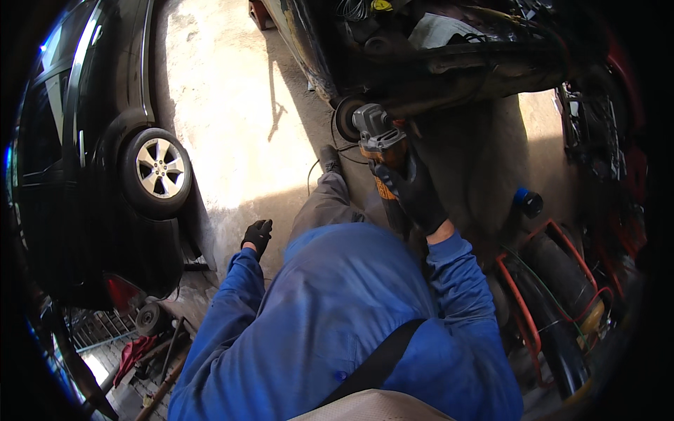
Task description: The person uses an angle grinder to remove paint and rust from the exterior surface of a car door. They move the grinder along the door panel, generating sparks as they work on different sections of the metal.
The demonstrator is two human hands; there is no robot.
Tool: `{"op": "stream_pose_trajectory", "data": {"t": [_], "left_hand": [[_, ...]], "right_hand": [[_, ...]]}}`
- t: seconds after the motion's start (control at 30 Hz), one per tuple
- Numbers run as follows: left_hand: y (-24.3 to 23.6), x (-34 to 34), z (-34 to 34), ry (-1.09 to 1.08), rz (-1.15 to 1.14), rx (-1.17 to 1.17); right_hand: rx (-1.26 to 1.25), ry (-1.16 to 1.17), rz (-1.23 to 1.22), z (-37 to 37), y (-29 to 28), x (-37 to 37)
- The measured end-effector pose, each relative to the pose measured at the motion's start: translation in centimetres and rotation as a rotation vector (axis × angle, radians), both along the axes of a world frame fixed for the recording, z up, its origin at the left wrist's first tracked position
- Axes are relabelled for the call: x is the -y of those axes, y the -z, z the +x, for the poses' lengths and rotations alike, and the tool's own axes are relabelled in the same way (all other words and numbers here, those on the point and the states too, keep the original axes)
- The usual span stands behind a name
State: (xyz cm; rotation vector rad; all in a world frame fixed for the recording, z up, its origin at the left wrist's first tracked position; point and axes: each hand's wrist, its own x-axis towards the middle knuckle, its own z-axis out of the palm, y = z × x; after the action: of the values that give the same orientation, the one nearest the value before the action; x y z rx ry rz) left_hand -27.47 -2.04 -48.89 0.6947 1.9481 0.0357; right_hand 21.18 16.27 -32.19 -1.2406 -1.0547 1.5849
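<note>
My right hand [420, 193], in a black glove, is wrapped round the body of an orange and grey angle grinder [385, 146]. The grinder's round disc [346, 121] is at the lower edge of a worn, dark vehicle body panel [319, 77]; whether it touches the metal I cannot tell. A dark cord hangs near the disc. My left hand [258, 237], also gloved in black, hangs low at my left side, away from the grinder. Its fingers are loosely bent, and nothing shows in them.
At left stands a dark car with a silver-spoked wheel [160, 168]. A red-framed cart [523, 309] with dark cylinders is at lower right, near a blue-topped object [528, 202]. Pipes and a red cloth [135, 356] lie at lower left. My shoe [329, 158] is below the disc.
</note>
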Motion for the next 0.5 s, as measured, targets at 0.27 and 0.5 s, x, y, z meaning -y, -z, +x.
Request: {"op": "stream_pose_trajectory", "data": {"t": [0.27,0.5], "left_hand": [[-3.1,0.5,7.2,-0.04,0.098,0.054],[-4.0,-1.1,7.6,0.108,0.073,0.043]], "right_hand": [[-0.117,-0.027,-0.139,-0.6,3.3,-1.1],[-0.261,0.003,-0.187,-2.9,2.3,-3.3]]}}
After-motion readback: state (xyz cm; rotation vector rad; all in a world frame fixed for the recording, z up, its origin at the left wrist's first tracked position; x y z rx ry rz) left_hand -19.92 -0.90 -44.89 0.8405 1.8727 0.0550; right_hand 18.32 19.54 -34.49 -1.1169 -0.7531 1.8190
